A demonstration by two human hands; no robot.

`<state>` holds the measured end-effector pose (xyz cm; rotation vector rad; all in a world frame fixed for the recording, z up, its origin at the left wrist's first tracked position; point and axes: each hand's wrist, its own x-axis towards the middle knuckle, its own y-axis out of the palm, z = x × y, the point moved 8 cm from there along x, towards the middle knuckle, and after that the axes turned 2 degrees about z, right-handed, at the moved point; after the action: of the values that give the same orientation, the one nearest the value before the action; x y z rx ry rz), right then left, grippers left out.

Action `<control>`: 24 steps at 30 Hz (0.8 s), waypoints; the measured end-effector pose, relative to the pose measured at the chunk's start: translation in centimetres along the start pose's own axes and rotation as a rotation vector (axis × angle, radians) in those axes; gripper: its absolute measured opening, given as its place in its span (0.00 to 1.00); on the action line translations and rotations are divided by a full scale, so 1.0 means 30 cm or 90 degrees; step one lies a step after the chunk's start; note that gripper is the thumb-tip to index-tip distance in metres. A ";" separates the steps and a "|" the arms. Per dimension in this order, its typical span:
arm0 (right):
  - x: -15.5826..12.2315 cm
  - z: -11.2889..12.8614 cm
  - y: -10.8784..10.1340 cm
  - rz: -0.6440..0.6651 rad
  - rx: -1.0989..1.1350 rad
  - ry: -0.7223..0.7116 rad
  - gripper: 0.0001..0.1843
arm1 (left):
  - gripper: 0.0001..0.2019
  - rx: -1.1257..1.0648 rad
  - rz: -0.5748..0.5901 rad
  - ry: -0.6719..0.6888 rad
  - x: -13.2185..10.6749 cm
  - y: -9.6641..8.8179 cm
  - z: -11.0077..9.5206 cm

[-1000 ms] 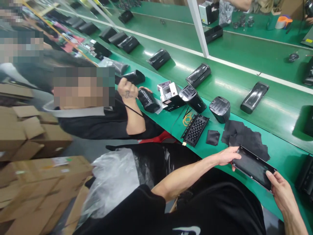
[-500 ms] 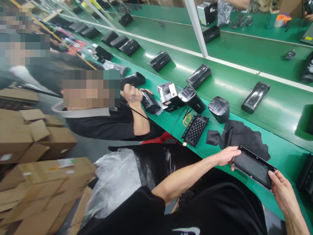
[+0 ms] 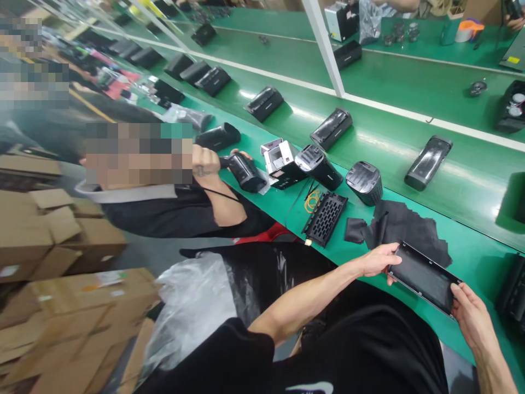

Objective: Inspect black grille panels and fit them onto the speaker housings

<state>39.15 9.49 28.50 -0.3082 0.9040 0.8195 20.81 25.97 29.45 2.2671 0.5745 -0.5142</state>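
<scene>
Two hands hold one flat black panel (image 3: 424, 276) just above the near edge of the green tabletop (image 3: 476, 246). The left hand (image 3: 375, 261) pinches the panel's left end, with the thumb on top. The right hand (image 3: 471, 314) grips the right end, its fingers curled round the corner. The panel lies between the two hands, tipped a little.

Just past the left hand lie floppy black cloth pieces (image 3: 410, 230), touching the panel's far side. A small black square (image 3: 356, 230) sits beside them, to the left. Further left of that hand is a black grille (image 3: 326, 218) full of holes, with yellow bands (image 3: 312, 201) next to it. A round black box (image 3: 365, 183) stands behind the cloth.

Far off to the left, a co-worker's hand (image 3: 205, 161) grips a shiny black case (image 3: 244, 171). A long black case (image 3: 427, 162) rests well beyond the right hand.
</scene>
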 end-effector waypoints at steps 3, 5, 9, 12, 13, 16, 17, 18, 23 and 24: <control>-0.004 0.008 0.004 0.005 -0.029 -0.020 0.34 | 0.26 -0.005 0.003 -0.005 -0.003 0.005 -0.007; -0.006 0.013 0.006 0.004 -0.044 -0.032 0.35 | 0.26 -0.010 0.007 -0.007 -0.004 0.007 -0.010; -0.009 0.012 0.003 0.006 -0.032 -0.034 0.34 | 0.24 -0.009 0.019 -0.006 -0.009 0.011 -0.016; -0.009 0.004 -0.004 0.011 -0.014 -0.024 0.33 | 0.24 -0.003 0.025 -0.006 -0.014 0.014 -0.021; -0.008 0.001 -0.006 0.011 -0.011 -0.020 0.34 | 0.24 -0.003 0.028 -0.005 -0.015 0.015 -0.023; -0.005 -0.006 -0.010 0.012 -0.019 -0.014 0.34 | 0.24 -0.002 0.038 -0.005 -0.017 0.018 -0.026; -0.004 -0.006 -0.010 0.015 -0.024 -0.015 0.33 | 0.24 -0.004 0.039 -0.005 -0.016 0.017 -0.025; -0.004 -0.005 -0.009 0.018 -0.030 -0.019 0.33 | 0.24 -0.004 0.040 -0.006 -0.016 0.016 -0.024; -0.003 0.005 -0.008 0.020 -0.038 -0.036 0.32 | 0.23 -0.013 0.047 -0.002 -0.016 0.015 -0.019; -0.003 0.006 -0.009 0.020 -0.037 -0.036 0.32 | 0.23 -0.016 0.049 -0.001 -0.016 0.015 -0.019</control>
<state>39.42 9.34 28.65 -0.3210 0.8355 0.8805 20.76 25.97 30.32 2.2546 0.4891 -0.4680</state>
